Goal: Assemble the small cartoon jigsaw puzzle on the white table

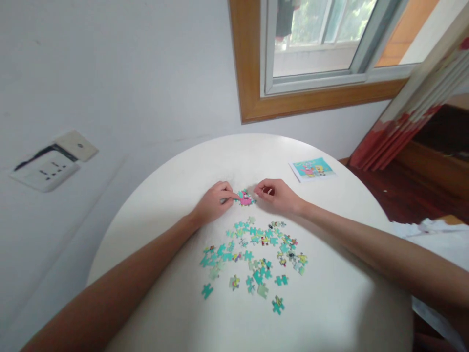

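A small joined cluster of jigsaw puzzle pieces (245, 199), pink in the middle with teal edges, lies on the white round table. From its left, my left hand (216, 201) reaches in with the index finger stretched out onto the cluster; the other fingers are partly bent and grip nothing. Just right of the cluster is my right hand (277, 195), thumb and fingertips brought together in a pinch. Whatever may be between those fingertips is too small to make out. Many loose jigsaw pieces (258, 277), mostly teal and pale green, are spread nearer to me.
A picture card (312, 169) with cartoon figures lies at the table's (154, 288) back right. The wall and a wood-framed window (251, 105) stand behind. A wall socket (46, 170) is at left, a red and white curtain (394, 134) at right.
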The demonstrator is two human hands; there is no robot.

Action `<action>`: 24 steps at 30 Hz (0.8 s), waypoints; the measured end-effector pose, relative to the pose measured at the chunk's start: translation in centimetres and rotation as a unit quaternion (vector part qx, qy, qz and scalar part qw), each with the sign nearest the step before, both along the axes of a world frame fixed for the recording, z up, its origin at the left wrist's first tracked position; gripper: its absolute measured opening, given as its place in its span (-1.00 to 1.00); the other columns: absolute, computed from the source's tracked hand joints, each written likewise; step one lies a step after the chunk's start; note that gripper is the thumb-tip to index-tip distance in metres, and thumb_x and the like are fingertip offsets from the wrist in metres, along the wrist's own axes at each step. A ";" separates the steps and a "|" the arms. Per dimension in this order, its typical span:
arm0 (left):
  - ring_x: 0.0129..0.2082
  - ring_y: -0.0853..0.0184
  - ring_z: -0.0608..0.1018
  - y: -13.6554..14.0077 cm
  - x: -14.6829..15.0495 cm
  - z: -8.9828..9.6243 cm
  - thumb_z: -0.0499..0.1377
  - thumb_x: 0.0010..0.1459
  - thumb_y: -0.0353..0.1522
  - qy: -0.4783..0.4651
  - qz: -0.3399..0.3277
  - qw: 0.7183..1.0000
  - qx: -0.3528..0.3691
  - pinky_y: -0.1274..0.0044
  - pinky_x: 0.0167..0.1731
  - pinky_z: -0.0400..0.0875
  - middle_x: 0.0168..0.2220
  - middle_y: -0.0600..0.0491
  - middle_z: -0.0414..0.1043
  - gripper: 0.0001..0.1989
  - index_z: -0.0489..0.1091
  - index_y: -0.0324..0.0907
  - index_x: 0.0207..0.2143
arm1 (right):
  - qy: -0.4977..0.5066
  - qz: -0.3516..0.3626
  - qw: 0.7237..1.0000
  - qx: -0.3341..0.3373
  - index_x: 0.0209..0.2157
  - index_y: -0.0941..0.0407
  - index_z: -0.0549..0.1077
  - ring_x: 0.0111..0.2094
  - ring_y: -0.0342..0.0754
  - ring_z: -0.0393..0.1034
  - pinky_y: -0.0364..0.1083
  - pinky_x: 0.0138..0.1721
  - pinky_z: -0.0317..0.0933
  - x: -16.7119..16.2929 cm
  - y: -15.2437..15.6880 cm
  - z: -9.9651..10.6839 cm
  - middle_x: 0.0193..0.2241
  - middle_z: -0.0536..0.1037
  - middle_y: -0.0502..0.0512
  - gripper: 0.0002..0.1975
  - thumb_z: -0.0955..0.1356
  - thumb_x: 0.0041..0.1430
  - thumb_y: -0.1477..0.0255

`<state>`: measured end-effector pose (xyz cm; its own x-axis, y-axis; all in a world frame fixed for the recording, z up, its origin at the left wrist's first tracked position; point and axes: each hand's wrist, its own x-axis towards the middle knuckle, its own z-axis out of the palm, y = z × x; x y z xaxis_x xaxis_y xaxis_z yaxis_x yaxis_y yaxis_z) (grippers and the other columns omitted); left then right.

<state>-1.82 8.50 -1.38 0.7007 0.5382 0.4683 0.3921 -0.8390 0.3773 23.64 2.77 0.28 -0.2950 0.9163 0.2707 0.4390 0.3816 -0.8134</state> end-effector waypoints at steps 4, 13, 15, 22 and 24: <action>-0.27 0.33 0.45 0.1 0.0 -0.2 0.11 0.18 -0.53 -0.001 -0.003 1.000 -0.001 0.47 -0.20 0.35 -0.33 0.05 0.40 -0.71 0.60 -0.10 -0.23 | -0.090 0.139 0.986 -0.001 -0.25 0.10 0.55 -0.33 -0.11 0.37 -0.11 -0.26 0.27 2.4 -5.0 2.5 -0.30 0.55 0.09 -0.83 0.31 0.23 0.53; -0.26 0.34 0.45 0.1 0.1 -0.3 0.11 0.20 -0.53 -0.005 -0.001 1.000 -0.010 0.48 -0.19 0.35 -0.32 0.06 0.40 -0.71 0.60 -0.07 -0.21 | -0.225 0.190 0.955 0.014 -0.23 0.06 0.54 -0.20 -0.06 0.40 -0.08 -0.16 0.27 5.9 -10.6 2.2 -0.22 0.52 0.12 -0.76 0.26 0.29 0.58; -0.26 0.34 0.45 0.0 0.2 -0.2 0.11 0.20 -0.53 -0.008 -0.001 1.000 -0.008 0.47 -0.20 0.35 -0.32 0.06 0.40 -0.71 0.59 -0.09 -0.21 | -0.240 0.182 0.953 0.016 -0.25 0.08 0.53 -0.21 -0.06 0.39 -0.08 -0.16 0.27 6.1 -10.9 2.1 -0.23 0.51 0.12 -0.77 0.25 0.30 0.57; -0.27 0.34 0.45 0.0 0.2 -0.3 0.11 0.20 -0.53 -0.012 -0.003 1.000 -0.005 0.47 -0.21 0.35 -0.32 0.04 0.41 -0.73 0.58 -0.12 -0.22 | -0.310 0.151 0.938 -0.025 -0.30 0.12 0.46 -0.24 -0.06 0.37 -0.07 -0.17 0.25 6.8 -11.8 2.8 -0.25 0.47 0.11 -0.82 0.25 0.30 0.58; -0.27 0.34 0.45 0.1 0.2 -0.3 0.12 0.20 -0.53 -0.011 -0.004 1.000 -0.004 0.47 -0.21 0.35 -0.31 0.05 0.41 -0.73 0.58 -0.11 -0.21 | -0.317 0.148 0.936 -0.035 -0.30 0.12 0.45 -0.25 -0.06 0.37 -0.06 -0.17 0.25 6.9 -11.9 2.7 -0.26 0.47 0.12 -0.83 0.24 0.31 0.57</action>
<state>-1.62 8.55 -1.70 0.6947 0.5362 0.4795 0.3772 -0.8391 0.3919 30.51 -9.10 3.00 -0.6200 0.7778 -0.1029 0.7256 0.5185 -0.4523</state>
